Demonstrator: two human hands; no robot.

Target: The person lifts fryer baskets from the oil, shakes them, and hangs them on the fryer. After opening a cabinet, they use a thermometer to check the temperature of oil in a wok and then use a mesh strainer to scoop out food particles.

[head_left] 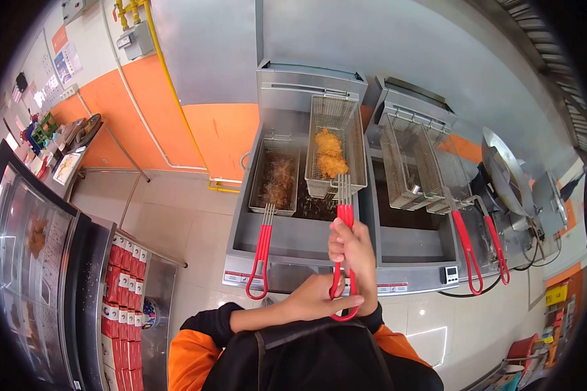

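Observation:
A wire fryer basket (340, 121) with golden fried pieces (331, 153) in it sits raised above the dark oil, its back end close to the fryer's rear panel. My right hand (353, 246) is closed around the upper part of its red handle (345, 214). Lower down, near the looped end of that handle, my left hand (324, 294) is also closed on it. To the left, a second basket (254, 195) is down in bubbling oil (279, 179); its red handle (261, 254) points toward me, untouched.
Two more baskets (404, 156) with red handles (466, 251) hang over the right fryer. Further right are a large metal pan (509, 169) and a small timer (449, 275). At my left stand a glass display case (36, 260) and stacked red-and-white boxes (122, 287).

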